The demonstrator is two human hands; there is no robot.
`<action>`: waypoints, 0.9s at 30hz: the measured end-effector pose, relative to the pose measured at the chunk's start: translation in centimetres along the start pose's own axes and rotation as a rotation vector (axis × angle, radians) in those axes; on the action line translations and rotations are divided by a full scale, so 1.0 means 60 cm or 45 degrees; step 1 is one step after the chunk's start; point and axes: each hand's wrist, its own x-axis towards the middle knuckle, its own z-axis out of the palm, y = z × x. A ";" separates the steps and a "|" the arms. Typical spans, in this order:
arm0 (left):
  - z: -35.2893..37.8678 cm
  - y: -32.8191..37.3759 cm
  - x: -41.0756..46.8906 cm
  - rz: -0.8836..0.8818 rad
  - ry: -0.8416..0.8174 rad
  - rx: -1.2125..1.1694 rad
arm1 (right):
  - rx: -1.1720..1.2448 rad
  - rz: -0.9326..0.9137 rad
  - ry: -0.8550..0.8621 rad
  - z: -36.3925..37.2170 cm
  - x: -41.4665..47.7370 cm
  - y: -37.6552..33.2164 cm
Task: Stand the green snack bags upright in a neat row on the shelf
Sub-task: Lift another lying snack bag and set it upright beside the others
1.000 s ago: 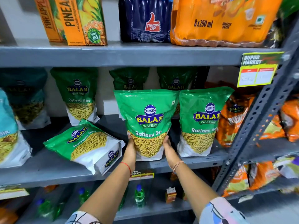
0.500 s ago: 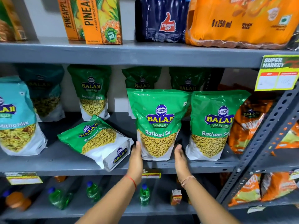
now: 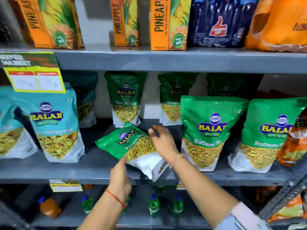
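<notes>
A green Balaji snack bag (image 3: 131, 146) lies flat and tilted at the front of the grey middle shelf (image 3: 89, 171). My left hand (image 3: 120, 178) hovers by its lower left edge with fingers apart, one fingertip near the bag. Over the bag's upper right side is my right hand (image 3: 163, 141), spread open and holding nothing. Two green bags (image 3: 210, 130) (image 3: 269, 135) stand upright in the front row to the right. More green bags (image 3: 125, 98) (image 3: 174, 98) (image 3: 226, 87) stand at the back of the shelf.
Teal Balaji bags (image 3: 54, 123) stand at the left, an orange bag (image 3: 297, 140) at the far right. Pineapple juice cartons (image 3: 167, 22) and a dark bottle pack (image 3: 217, 22) fill the shelf above. Green bottles (image 3: 153, 206) sit on the shelf below. A yellow price tag (image 3: 34, 75) hangs upper left.
Both hands let go of the upright bag and moved left to the lying bag. The camera view swung left.
</notes>
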 end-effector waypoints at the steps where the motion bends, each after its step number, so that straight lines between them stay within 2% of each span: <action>1: -0.002 0.005 0.010 -0.098 -0.074 -0.019 | -0.128 0.136 -0.150 0.009 0.039 -0.002; 2: -0.004 0.014 0.018 -0.165 -0.167 0.015 | -0.268 0.223 -0.281 0.017 0.074 0.001; 5: 0.000 0.018 0.042 -0.324 -0.274 0.142 | -0.535 0.342 -0.580 0.034 0.132 0.026; 8: 0.006 0.018 0.065 -0.435 -0.325 0.100 | -0.334 0.520 -0.746 0.041 0.145 0.050; 10: 0.015 0.017 0.076 -0.418 -0.337 0.116 | -0.314 0.569 -0.904 0.049 0.153 0.050; 12: 0.019 0.008 0.085 -0.285 -0.272 0.246 | -0.440 0.538 -0.976 0.056 0.160 0.043; 15: 0.016 0.001 0.104 -0.062 -0.195 0.284 | -0.448 0.495 -0.870 0.062 0.164 0.037; 21: 0.036 0.057 0.132 0.407 -0.205 0.361 | 0.199 0.442 -0.382 0.066 0.167 0.054; 24: 0.046 0.080 0.164 0.570 -0.207 0.606 | 0.589 0.373 -0.175 0.076 0.162 0.069; 27: 0.049 0.090 0.194 0.655 -0.302 0.719 | 0.819 0.293 -0.017 0.084 0.146 0.089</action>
